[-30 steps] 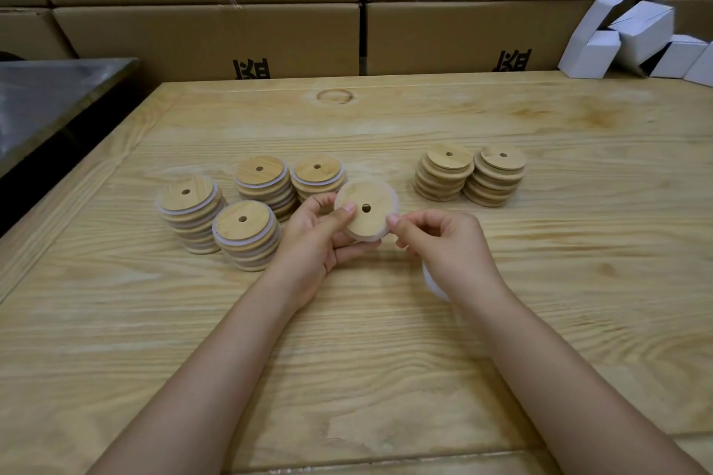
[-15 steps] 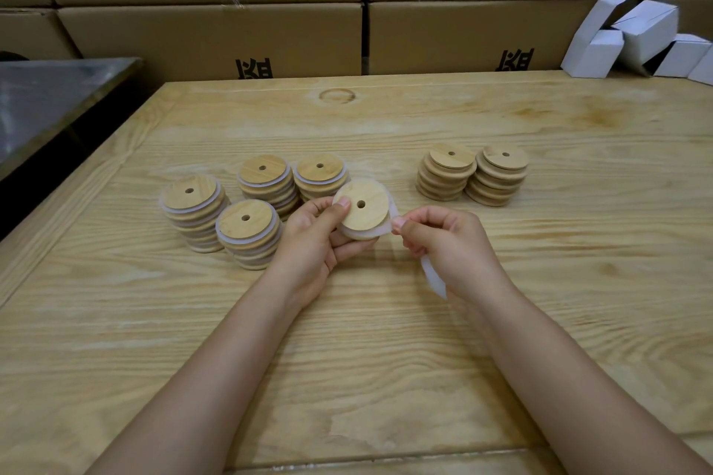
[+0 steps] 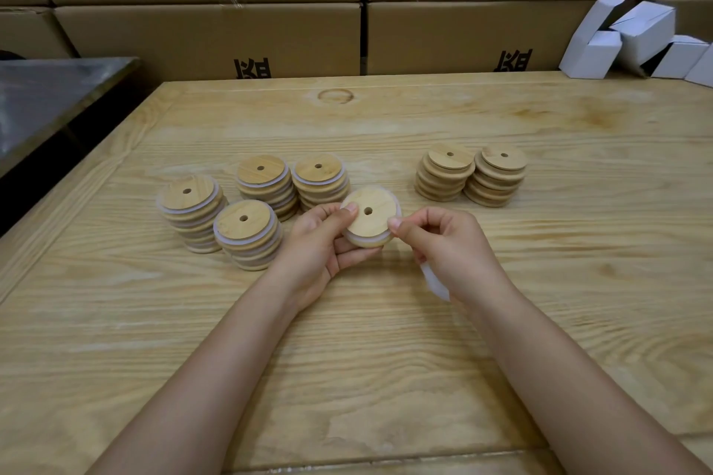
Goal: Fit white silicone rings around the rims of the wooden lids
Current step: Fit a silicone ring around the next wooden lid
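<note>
1. The left hand (image 3: 320, 243) grips the wooden lid (image 3: 370, 212) just above the table (image 3: 578, 281), thumb on the top face beside the centre hole, fingers curled underneath.
2. The right hand (image 3: 451, 243) comes in at the lid's right rim, thumb and forefinger pinching there, the other fingers curled in.
3. The white silicone ring (image 3: 364, 242) shows along the lid's near edge. It looks mostly seated, with the pinch working the last stretch.
4. A white scrap (image 3: 434, 281) peeks out under the right palm. It could be spare rings, and whether it is held or lying on the table, I cannot tell.
5. On handling, the lid looks light, stiff and smooth, so the flat faces are the place to hold it, leaving the rim free.
6. The ring looks soft and stretchy. It is best taken at its edge with the fingertips and walked round, since it may spring off the far side.
7. The ringed stacks (image 3: 247, 233) sit just left of the hands. The bare stacks (image 3: 443, 172) wait to the right, farther back.
</note>
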`<control>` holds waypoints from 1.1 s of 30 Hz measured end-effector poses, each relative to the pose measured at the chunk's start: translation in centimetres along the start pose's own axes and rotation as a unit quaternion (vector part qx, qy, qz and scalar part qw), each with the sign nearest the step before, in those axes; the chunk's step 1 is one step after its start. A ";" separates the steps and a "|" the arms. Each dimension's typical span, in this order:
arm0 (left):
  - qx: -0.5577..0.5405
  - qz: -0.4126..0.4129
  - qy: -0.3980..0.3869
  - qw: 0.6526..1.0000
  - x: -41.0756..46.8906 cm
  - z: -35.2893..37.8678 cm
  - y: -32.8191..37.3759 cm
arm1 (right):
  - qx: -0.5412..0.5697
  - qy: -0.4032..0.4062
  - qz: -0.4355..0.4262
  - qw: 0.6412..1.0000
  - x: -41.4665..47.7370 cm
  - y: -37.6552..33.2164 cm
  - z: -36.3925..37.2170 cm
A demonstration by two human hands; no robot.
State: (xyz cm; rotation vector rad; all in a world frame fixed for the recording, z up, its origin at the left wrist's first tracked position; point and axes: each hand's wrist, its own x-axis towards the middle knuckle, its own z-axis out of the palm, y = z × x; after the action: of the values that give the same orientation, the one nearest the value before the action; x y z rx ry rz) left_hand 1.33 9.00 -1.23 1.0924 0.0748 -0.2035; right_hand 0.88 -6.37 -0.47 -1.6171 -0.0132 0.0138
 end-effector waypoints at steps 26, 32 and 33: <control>0.329 0.399 0.437 0.736 -1.5 -6.1 3.2 | -0.058 0.045 0.004 0.997 0.9 0.5 -1.7; 0.375 0.349 0.452 0.730 -1.4 -6.9 2.9 | -0.059 0.044 0.006 0.997 1.2 0.8 -1.8; 0.377 0.344 0.455 0.730 -1.4 -7.0 3.0 | -0.058 0.043 0.004 0.997 1.2 0.9 -1.8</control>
State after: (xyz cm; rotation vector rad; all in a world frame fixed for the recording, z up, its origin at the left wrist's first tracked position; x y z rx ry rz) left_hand 0.87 16.68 -1.59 1.8732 0.4890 1.1029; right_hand 2.13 -8.16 -1.24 -1.7334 0.0593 -0.0503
